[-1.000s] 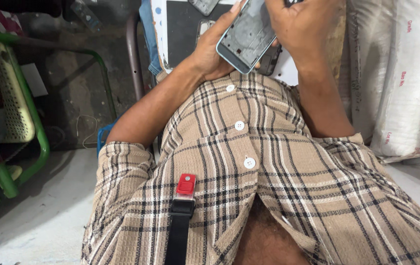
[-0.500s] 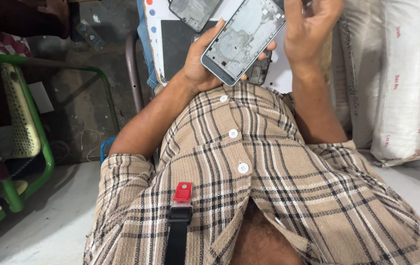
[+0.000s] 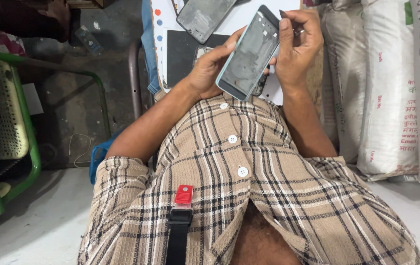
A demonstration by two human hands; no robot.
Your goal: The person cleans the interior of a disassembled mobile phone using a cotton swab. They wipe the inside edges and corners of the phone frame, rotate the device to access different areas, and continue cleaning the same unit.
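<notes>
My left hand (image 3: 209, 71) grips an opened phone body (image 3: 249, 54), pale blue at the rim with its grey inside facing up, held tilted above my chest. My right hand (image 3: 298, 44) is closed around a thin dark tool (image 3: 283, 14), whose tip sits at the phone's upper right edge. A second opened phone shell (image 3: 204, 17) lies on the white work surface (image 3: 254, 12) just beyond my hands. A dark mat (image 3: 183, 56) lies under my left hand.
Below the hands is my beige checked shirt, with a black strap and red clip (image 3: 184, 195). White printed sacks (image 3: 391, 93) stand at the right. A green-framed chair (image 3: 11, 122) is at the left, with a white ledge (image 3: 28, 221) below.
The view has tilted so the hands and phone sit lower in the frame. The phone has turned more upright, and my right hand now holds the tool at its upper edge.
</notes>
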